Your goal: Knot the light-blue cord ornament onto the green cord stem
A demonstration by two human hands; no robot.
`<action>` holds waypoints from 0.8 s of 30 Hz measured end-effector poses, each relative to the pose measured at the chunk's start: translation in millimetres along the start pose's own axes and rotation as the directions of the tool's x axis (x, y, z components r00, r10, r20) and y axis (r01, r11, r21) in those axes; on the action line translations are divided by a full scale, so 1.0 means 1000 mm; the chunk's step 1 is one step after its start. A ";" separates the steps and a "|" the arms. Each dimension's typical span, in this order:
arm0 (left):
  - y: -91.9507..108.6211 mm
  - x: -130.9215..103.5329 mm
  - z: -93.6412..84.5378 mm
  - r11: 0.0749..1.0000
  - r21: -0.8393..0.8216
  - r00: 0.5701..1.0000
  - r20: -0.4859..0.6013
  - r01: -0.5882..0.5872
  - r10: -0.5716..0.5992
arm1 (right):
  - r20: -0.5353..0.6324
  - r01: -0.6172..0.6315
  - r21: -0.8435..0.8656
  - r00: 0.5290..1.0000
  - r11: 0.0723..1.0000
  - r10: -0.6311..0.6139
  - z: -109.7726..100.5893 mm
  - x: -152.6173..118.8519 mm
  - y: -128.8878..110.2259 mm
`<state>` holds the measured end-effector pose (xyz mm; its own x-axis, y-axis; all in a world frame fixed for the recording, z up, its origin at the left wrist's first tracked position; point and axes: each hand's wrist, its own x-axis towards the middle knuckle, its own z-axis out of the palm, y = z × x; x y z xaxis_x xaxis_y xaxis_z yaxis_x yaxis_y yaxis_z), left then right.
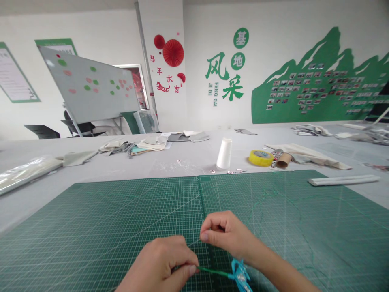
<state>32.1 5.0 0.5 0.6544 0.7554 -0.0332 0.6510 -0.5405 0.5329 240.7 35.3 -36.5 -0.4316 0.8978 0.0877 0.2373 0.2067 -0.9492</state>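
My left hand is closed, with thumb and forefinger pinching a thin green stem. The stem runs to the right and ends in a bright blue piece, shaped like a flower or bow with some whitish, shiny parts. That blue piece hangs just below my right wrist, and its lower end reaches the frame's bottom. A little higher and to the right, my right hand is closed in a pinch. A faint pale line shows between the two hands; whether it is a thread or a mat marking I cannot tell.
Under my hands lie two green cutting mats, with loose green thread on the right one. Beyond them stand a white thread cone and yellow tape, beside a cardboard tube. Cloth pieces lie farther back.
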 end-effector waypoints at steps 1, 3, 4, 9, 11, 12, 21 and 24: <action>0.000 0.000 0.000 1.000 0.020 1.000 0.010 0.007 -0.007 | -0.002 0.005 -0.021 1.000 1.000 -0.005 -0.001 -0.001 -0.003; 0.001 0.001 0.001 0.997 0.067 1.000 0.013 0.022 -0.023 | -0.004 0.009 -0.072 1.000 0.997 -0.010 -0.003 -0.004 -0.010; 0.001 0.001 0.002 0.995 0.095 0.999 0.001 0.032 -0.033 | -0.008 0.008 -0.103 1.000 0.995 -0.008 -0.004 -0.005 -0.014; -0.001 -0.001 0.010 0.979 0.187 0.993 -0.102 0.075 -0.056 | -0.040 0.081 -0.368 0.994 0.926 -0.103 -0.004 -0.012 -0.034; -0.002 -0.001 0.013 0.974 0.209 0.988 -0.143 0.090 -0.061 | -0.037 0.134 -0.464 0.985 0.876 -0.170 -0.002 -0.016 -0.039; -0.003 -0.001 0.013 0.970 0.217 0.983 -0.170 0.108 -0.071 | -0.035 0.156 -0.500 0.979 0.852 -0.200 -0.001 -0.017 -0.040; 0.003 0.009 0.002 0.965 -0.150 0.900 -0.355 0.213 -0.254 | 0.003 0.308 -0.676 0.910 0.670 -0.415 0.011 -0.026 -0.045; 0.008 0.015 -0.008 0.935 -0.296 0.891 -0.346 0.193 -0.294 | -0.060 0.268 -0.618 0.921 0.739 -0.384 0.013 -0.026 -0.045</action>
<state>44.0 14.9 10.7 0.2588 0.9600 0.1066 0.6213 -0.2500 0.7426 229.9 -2.9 0.4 -0.4368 0.7711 0.4633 0.5979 0.6337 -0.4909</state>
